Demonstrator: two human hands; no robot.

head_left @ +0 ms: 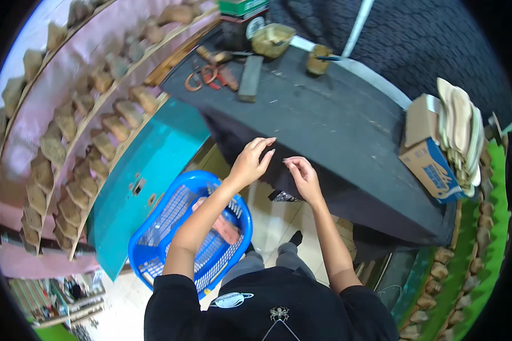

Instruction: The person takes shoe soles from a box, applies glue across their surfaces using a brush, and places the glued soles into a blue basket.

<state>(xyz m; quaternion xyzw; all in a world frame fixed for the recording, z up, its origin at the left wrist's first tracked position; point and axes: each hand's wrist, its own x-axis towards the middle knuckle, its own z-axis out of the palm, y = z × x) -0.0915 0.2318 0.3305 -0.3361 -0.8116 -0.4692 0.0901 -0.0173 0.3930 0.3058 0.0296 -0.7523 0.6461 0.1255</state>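
Both seemingly empty, mid-frame, near table (341,119): left hand (249,163) half spread, right hand (305,179) loosely curled; basket (164,219) lower left of centre.

Decent light, heavy fisheye warp
Floor (116,298) down-left of the hands (248,165) (305,179) is nearly blown out, tabletop (335,131) beyond them bows, corners go black, fine detail's kinda soft.

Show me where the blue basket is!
In the head view, the blue basket is left of centre, between the teal board and the person's legs, partly hidden by the left forearm.
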